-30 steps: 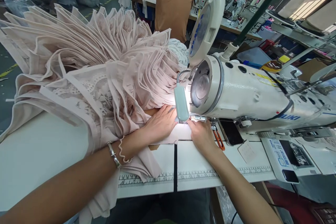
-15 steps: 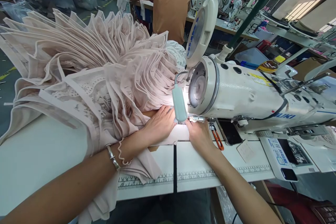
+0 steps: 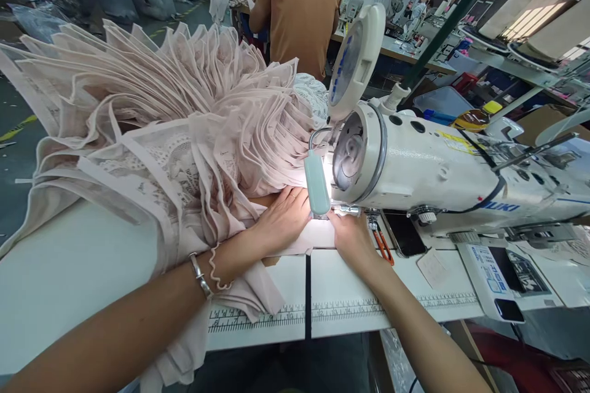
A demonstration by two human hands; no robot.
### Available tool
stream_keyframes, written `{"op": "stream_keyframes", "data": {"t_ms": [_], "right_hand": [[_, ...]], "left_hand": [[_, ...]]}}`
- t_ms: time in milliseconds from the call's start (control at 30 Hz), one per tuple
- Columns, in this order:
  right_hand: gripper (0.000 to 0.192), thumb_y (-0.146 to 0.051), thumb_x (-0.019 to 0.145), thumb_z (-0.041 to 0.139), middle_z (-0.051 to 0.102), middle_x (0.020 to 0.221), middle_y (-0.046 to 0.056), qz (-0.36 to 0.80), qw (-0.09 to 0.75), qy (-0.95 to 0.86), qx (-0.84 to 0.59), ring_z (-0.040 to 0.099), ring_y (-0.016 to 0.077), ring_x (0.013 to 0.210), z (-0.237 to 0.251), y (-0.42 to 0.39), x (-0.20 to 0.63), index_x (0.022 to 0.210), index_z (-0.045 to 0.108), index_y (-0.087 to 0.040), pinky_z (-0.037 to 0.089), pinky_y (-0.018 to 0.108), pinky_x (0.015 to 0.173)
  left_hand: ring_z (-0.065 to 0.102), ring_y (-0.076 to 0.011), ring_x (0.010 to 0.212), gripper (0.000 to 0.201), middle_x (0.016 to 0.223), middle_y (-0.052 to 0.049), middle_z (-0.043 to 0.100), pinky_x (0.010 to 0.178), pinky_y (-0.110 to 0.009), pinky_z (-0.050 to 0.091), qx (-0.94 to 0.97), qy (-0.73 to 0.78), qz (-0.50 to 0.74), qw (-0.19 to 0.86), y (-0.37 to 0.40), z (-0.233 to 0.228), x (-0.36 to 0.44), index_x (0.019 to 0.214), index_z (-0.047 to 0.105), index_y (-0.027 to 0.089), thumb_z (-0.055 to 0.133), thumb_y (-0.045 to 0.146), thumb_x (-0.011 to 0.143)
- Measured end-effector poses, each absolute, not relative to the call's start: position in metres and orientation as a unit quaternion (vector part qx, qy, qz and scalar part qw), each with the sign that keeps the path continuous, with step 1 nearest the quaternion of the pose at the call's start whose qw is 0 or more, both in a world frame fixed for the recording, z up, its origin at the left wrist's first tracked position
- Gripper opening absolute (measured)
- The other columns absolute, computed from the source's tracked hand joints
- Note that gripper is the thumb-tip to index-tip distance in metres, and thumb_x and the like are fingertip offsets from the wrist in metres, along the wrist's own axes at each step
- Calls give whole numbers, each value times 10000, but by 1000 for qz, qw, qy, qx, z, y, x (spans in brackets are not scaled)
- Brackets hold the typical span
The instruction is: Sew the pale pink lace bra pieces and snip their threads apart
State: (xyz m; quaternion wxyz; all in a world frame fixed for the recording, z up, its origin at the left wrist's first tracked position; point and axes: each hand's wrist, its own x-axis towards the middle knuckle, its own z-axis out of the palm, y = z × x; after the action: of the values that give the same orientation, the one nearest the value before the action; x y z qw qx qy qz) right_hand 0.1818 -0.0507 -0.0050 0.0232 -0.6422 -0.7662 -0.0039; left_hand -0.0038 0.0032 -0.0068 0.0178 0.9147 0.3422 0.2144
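- Pale pink cloth (image 3: 320,236): one flat part lies on the white table (image 3: 74,270), in front of the sewing machine (image 3: 428,163), its far edge running in under the machine head.
- Left hand (image 3: 286,218): laid palm down on the cloth, fingers extended, clenched on nothing; it appears to steady the fabric.
- Right hand (image 3: 353,236): beside the machine head, thumb and fingertips at the cloth's right side. Whether it pinches the edge or only guides it: cannot tell, fingertips partly hidden.
- Lamp (image 3: 317,184): pale green, hanging before the needle area, which is lit but largely covered. Needle and seam not visible.
- Heap of pink garments (image 3: 271,135): lace-trimmed, piled left of and behind the machine, some layers draping past the left forearm. Whether the flat part is joined to it: unclear.
- Progress, judged: sewing seems under way on this piece, cloth already placed at the needle area. The piece does not look finished, since both hands remain at it. Length of seam done or left cannot be read.
- Pile status: sewn or waiting, cannot tell; no count possible.
- Orange snips (image 3: 383,244) and phone (image 3: 405,234): right of the right hand, both untouched.
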Motion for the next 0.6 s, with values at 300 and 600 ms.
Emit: {"op": "stream_keyframes", "data": {"t_ms": [300,600], "right_hand": [[303,-171,933,338,648,782,85,9,24,-756,-654,520,208,684,-8,-45,180,938,640,-195,375,326,684],[338,-285,981,344,653,807,124,-112,112,-726,-669,583,261,824,-21,-52,198,989,657,-160,445,422,817]], "left_hand": [[537,-238,882,122,907,-91,599,829,-365,429,871,413,264,-20,16,-10,-1,883,581,155,471,103,885],[539,-198,790,213,822,-49,587,713,-307,430,918,312,228,-91,7,6,-6,782,550,169,429,62,920]]}}
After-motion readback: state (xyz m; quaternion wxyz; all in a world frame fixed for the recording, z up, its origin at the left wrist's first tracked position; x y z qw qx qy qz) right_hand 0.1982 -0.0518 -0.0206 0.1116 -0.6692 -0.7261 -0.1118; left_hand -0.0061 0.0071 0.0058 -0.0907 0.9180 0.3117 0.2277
